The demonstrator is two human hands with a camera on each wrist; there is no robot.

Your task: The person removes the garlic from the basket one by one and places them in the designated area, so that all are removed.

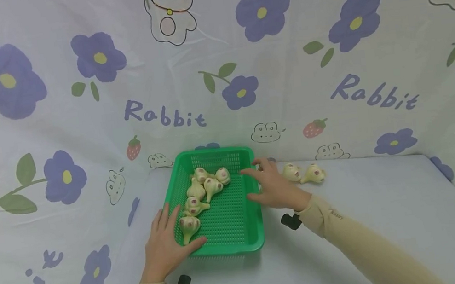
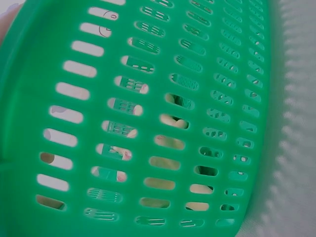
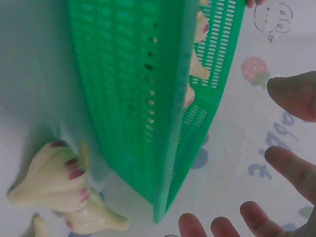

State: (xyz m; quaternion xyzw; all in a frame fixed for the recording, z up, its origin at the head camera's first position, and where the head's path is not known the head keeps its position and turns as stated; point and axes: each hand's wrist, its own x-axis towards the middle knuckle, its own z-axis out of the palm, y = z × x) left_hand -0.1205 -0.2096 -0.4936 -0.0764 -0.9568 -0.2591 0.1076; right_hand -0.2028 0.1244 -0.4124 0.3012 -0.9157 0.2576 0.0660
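Observation:
A green plastic basket point(image 1: 255, 231) with slotted walls stands on the white surface, holding several garlic bulbs point(image 1: 195, 190) along its left and back. My left hand point(image 1: 165, 249) rests at its near left corner, fingers along the left rim and thumb stretched over the front rim. Over the right rim, my right hand point(image 1: 275, 187) is spread and holds nothing; the right wrist view shows its fingers point(image 3: 291, 168) apart from the basket. The left wrist view is filled by the slotted basket wall point(image 2: 163, 113), with pale bulbs showing through the slots.
Right of the basket, near the back, lie a garlic bulb point(image 1: 291, 172) and another garlic bulb point(image 1: 314, 174), partly overlapping. A white cloth wall point(image 1: 226, 128) with flower and rabbit prints rises just behind. Dark wrist camera mounts point(image 1: 291, 221) stick out below the hands.

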